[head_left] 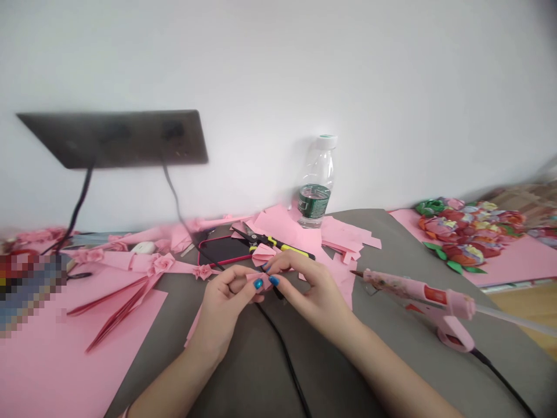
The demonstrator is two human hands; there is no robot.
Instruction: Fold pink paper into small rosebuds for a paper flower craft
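Pink paper (266, 283), seemingly being shaped, is finger-pinched mid-frame by left hand (221, 305) and right hand (314, 287), steady pressure being needed next.

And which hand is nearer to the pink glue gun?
Right. The right hand is left of the glue gun; the left hand is farther left, beyond the right hand.

Across your grey tabletop (391, 251), a pink glue gun (416, 295) lies at 3 o'clock, pink paper scraps (343, 230) spread from 12 to 1, a red-edged phone (224, 248) rests at 11, a large pink sheet (61, 371) covers 8, and a black cable (282, 343) runs toward you at 6 o'clock.
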